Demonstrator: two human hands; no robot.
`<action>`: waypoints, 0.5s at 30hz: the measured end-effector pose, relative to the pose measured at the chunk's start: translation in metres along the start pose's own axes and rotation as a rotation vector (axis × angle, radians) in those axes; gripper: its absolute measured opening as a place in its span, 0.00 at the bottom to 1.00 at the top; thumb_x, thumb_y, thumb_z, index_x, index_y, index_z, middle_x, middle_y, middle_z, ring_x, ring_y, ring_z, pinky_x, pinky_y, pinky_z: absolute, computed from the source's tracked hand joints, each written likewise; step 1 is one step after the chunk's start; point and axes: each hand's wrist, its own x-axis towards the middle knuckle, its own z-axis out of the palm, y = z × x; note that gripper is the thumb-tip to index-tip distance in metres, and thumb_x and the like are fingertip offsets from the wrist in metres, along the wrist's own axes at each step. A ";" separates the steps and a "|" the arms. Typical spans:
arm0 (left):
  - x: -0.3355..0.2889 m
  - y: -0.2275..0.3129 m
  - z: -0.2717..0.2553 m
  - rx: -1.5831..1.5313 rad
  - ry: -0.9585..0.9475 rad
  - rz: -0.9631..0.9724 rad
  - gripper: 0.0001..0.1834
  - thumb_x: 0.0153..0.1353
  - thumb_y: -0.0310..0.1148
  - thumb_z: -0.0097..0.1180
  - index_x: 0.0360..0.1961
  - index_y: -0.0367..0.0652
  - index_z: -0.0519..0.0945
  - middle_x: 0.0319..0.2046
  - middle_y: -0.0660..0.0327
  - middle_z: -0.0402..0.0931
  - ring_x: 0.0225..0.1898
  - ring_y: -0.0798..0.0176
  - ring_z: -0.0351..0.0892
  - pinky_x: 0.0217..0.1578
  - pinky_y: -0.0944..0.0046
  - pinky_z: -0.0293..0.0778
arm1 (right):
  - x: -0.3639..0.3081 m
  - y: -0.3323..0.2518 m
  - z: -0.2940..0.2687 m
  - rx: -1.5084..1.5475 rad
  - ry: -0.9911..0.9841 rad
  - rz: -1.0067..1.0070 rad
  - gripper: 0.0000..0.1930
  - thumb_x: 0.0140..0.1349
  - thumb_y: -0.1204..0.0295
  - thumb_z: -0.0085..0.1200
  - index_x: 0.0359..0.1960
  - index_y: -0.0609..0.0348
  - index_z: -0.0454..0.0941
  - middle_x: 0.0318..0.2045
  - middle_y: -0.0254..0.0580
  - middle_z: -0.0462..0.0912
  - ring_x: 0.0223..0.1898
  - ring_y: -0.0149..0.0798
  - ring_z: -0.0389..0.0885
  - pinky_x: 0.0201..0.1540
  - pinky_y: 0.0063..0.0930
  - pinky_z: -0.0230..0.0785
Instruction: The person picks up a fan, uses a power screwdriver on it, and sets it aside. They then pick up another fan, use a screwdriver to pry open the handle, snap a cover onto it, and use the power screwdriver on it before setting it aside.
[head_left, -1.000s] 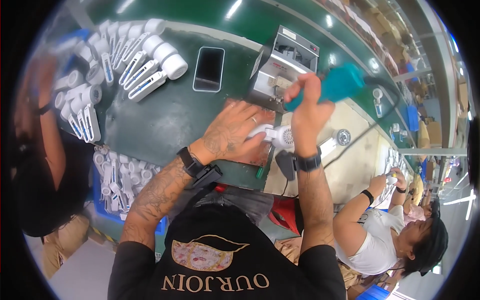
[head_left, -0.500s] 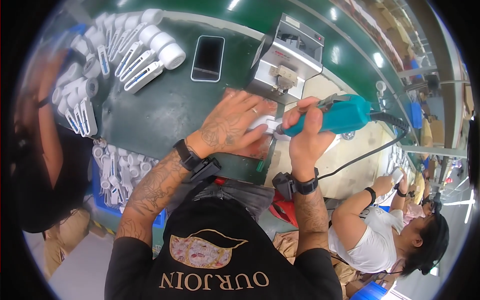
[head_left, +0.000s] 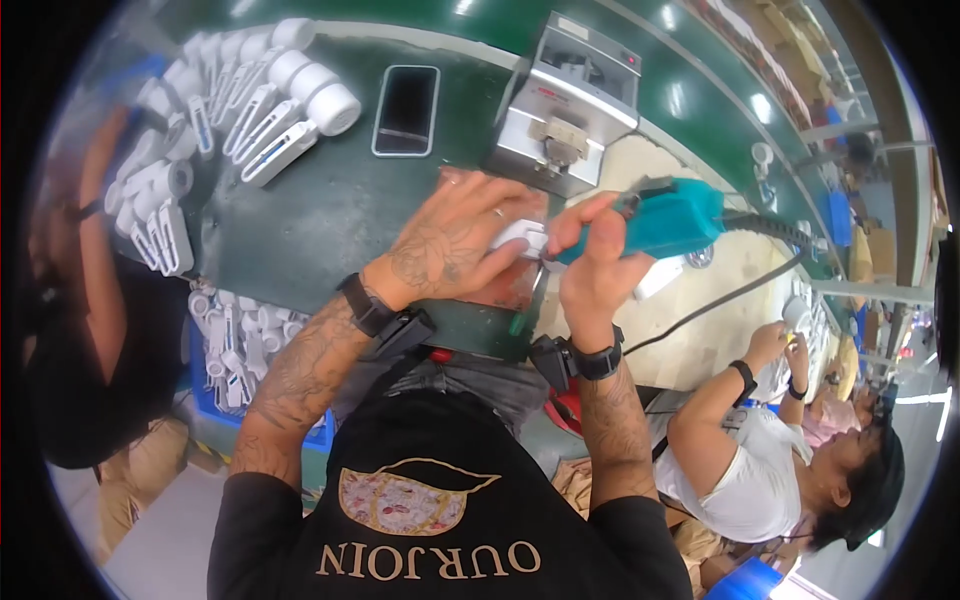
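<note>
My left hand [head_left: 445, 238] lies over a reddish mat [head_left: 512, 288] on the green bench, its thumb and fingers closed about a white plastic part [head_left: 519, 236]. In my right hand [head_left: 597, 270] is a teal electric screwdriver [head_left: 668, 222], held nearly level with its nose toward that part's right end. My right fingers hide the driver's tip, so contact with the part cannot be made out. Behind the hands stands a grey metal machine [head_left: 565, 115] with a silver front.
A phone [head_left: 406, 112] lies on the bench, left of the machine. Rows of white handled devices [head_left: 290, 90] stand at the far left. A blue crate [head_left: 222, 400] of white parts sits below. The driver's cable [head_left: 700, 305] loops right. Co-workers [head_left: 740, 460] sit on both sides.
The whole view has shifted slightly. My right hand and the screwdriver have come a little left, closer to the white part, which shows more clearly. The right co-worker's hands have moved.
</note>
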 end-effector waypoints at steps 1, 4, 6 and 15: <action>-0.004 0.000 -0.001 0.036 0.006 -0.016 0.20 0.57 0.38 0.62 0.51 0.46 0.79 0.51 0.61 0.76 0.49 0.53 0.75 0.53 0.49 0.67 | -0.004 0.002 0.000 -0.099 0.066 0.032 0.19 0.73 0.57 0.53 0.37 0.63 0.72 0.21 0.40 0.74 0.22 0.33 0.73 0.27 0.28 0.69; -0.003 0.000 -0.002 -0.085 -0.022 0.058 0.23 0.53 0.38 0.63 0.51 0.46 0.81 0.57 0.58 0.77 0.57 0.50 0.77 0.57 0.47 0.70 | -0.014 0.007 -0.020 -0.354 0.184 0.060 0.18 0.78 0.58 0.45 0.44 0.62 0.75 0.25 0.40 0.76 0.26 0.32 0.75 0.30 0.27 0.70; -0.007 0.025 -0.012 0.170 -0.091 0.143 0.24 0.49 0.44 0.67 0.47 0.47 0.81 0.52 0.61 0.79 0.55 0.55 0.78 0.53 0.50 0.72 | -0.019 -0.013 -0.027 0.098 0.284 0.108 0.21 0.76 0.51 0.45 0.44 0.58 0.75 0.22 0.34 0.70 0.24 0.30 0.68 0.29 0.25 0.64; -0.105 -0.052 -0.123 -0.182 0.798 -0.720 0.18 0.66 0.31 0.60 0.55 0.36 0.77 0.51 0.56 0.79 0.52 0.60 0.79 0.55 0.62 0.74 | -0.056 -0.073 -0.031 0.133 0.133 -0.048 0.27 0.71 0.40 0.47 0.42 0.56 0.73 0.19 0.31 0.64 0.20 0.28 0.61 0.25 0.22 0.55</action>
